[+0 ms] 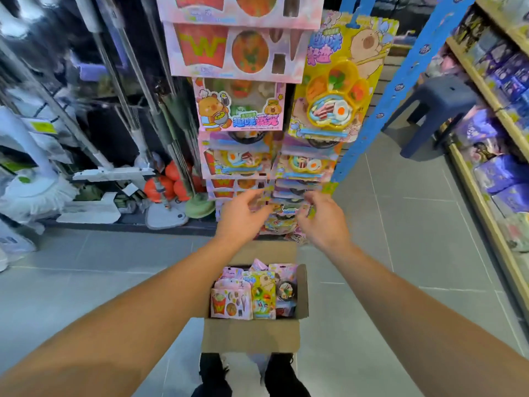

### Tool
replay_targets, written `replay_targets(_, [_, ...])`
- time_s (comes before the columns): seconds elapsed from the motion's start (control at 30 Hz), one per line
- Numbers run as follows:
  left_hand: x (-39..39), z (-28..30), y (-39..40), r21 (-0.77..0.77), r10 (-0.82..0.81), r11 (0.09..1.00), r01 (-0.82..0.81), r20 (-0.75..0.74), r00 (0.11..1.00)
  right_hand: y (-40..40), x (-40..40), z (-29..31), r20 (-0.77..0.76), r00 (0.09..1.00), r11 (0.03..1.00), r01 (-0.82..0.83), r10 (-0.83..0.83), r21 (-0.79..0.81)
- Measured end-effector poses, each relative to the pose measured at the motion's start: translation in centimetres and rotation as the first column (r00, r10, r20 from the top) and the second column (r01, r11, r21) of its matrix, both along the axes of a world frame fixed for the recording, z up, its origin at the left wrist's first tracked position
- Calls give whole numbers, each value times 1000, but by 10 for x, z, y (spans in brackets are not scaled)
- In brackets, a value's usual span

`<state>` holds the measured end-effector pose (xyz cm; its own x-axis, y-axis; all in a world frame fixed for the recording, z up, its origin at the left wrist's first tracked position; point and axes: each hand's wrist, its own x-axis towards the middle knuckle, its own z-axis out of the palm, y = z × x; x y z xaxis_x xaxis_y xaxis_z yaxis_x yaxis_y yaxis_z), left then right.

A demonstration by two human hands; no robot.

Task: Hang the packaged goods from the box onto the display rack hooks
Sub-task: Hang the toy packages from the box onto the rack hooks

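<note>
Grey floor tiles (400, 253) run between shop shelving, with mops (37, 190) and cleaning gear at nine o'clock, shelves of purple boxes (503, 173) at three o'clock, and a dark blue stool (440, 110) standing at about two o'clock beside a blue perforated upright (400, 78).

From the head view, the display rack (246, 110) rises at twelve o'clock, hung thick with toy-food packs: pink packs with a red "W" fries carton (234, 51) near the top, a pink bear pack (239, 106) below them, and a yellow pack with a paw-shaped tray (340, 90) hanging to its right, tilted.

Both bare arms reach forward to the lower rows of the rack. The left hand (243, 216) has its fingers spread and lightly bent against the low-hung packs; its grip seems to hold nothing. The right hand (322, 217) is at the neighbouring packs, fingers bent forward; whether they pinch a pack I cannot tell, since the packs there are blurred.

At six o'clock, an open cardboard box (252, 335) sits on the floor just below the hands, flaps up, holding more packaged goods (254, 293) standing upright in rows, pink and yellow.
</note>
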<state>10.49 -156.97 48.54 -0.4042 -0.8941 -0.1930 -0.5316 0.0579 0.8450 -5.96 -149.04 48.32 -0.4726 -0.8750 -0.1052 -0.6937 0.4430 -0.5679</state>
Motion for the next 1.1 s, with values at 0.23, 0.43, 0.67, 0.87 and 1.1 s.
replay_targets(0.23, [86,-91,19,245,46,967,-62,72,996,25,80,-88,134,991,970,-51,19,238])
replay_targets(0.43, [133,-172,30,384,95,911,-150,159,983,37,115,-170,221,974,918,-126,43,376])
replay_targets(0.67, [174,-305,43,499,173,800,-332,339,925,40,127,-307,329,944,841,-182,5,510])
replay_targets(0.87, [179,-418,51,508,166,768,-391,432,887,45,126,-425,340,938,791,-153,-73,592])
replay_targets(1.1, [172,-532,47,552,139,757,-349,385,912,44,136,-541,292,939,800,-33,-180,599])
